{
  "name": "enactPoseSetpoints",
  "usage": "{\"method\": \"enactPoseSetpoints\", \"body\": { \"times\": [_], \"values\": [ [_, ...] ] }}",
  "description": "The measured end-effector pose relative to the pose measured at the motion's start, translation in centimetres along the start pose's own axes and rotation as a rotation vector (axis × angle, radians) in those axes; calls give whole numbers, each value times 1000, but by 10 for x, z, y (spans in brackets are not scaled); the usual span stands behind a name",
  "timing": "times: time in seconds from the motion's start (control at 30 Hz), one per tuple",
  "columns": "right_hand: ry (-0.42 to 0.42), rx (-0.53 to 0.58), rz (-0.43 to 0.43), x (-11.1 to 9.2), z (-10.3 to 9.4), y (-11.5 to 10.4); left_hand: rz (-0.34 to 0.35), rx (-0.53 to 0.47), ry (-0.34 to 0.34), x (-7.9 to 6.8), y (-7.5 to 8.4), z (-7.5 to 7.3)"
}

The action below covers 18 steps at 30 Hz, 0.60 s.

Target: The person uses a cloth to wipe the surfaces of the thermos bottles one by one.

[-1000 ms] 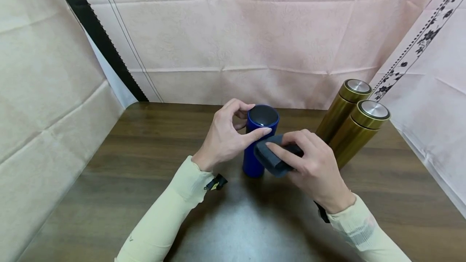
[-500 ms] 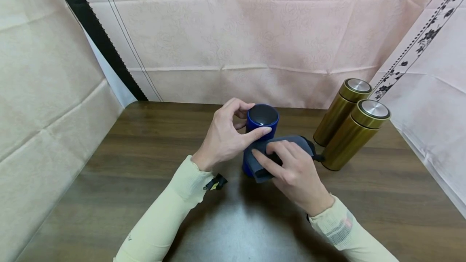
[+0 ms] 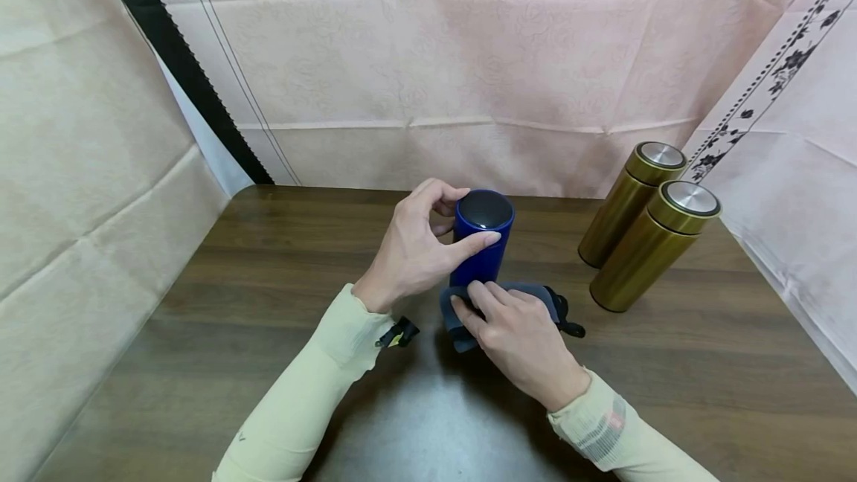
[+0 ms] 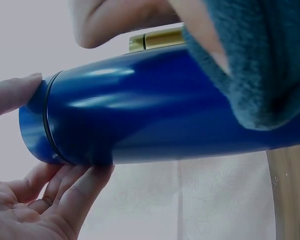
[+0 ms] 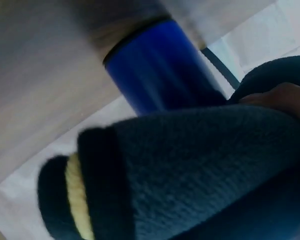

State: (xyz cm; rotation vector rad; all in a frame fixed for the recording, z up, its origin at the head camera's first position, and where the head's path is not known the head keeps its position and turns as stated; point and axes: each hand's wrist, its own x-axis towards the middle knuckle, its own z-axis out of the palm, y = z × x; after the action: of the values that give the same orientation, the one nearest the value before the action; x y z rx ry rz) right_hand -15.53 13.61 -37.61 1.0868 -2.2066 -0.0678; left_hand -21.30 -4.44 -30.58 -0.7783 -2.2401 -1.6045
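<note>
A dark blue thermos [image 3: 479,265] with a black-topped lid stands on the table. My left hand [image 3: 415,248] holds it near the lid, thumb on the near side and fingers behind. In the left wrist view, those fingertips touch the blue thermos [image 4: 155,110] around the lid seam. My right hand [image 3: 525,344] grips a folded blue-grey cloth [image 3: 457,318] against the lower front of the thermos. The right wrist view has the cloth [image 5: 205,165] covering part of the thermos [image 5: 162,70], whose base shows beyond it.
Two gold thermoses with silver-topped lids, a rear one [image 3: 619,218] and a front one [image 3: 643,262], stand close together on the right. The wooden table [image 3: 254,303] ends at a pale cloth backdrop [image 3: 428,65]. More pale cloth hangs on both sides.
My right hand has moved the cloth down and left along the thermos, from its middle toward its base. The left hand and the thermos have stayed in place.
</note>
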Motion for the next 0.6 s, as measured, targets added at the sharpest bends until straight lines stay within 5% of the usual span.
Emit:
{"method": "enactPoseSetpoints", "body": {
  "times": [0.6],
  "values": [
    [-148,3,38,-9,25,-19,11,14,20,0,0,1]
  ]
}}
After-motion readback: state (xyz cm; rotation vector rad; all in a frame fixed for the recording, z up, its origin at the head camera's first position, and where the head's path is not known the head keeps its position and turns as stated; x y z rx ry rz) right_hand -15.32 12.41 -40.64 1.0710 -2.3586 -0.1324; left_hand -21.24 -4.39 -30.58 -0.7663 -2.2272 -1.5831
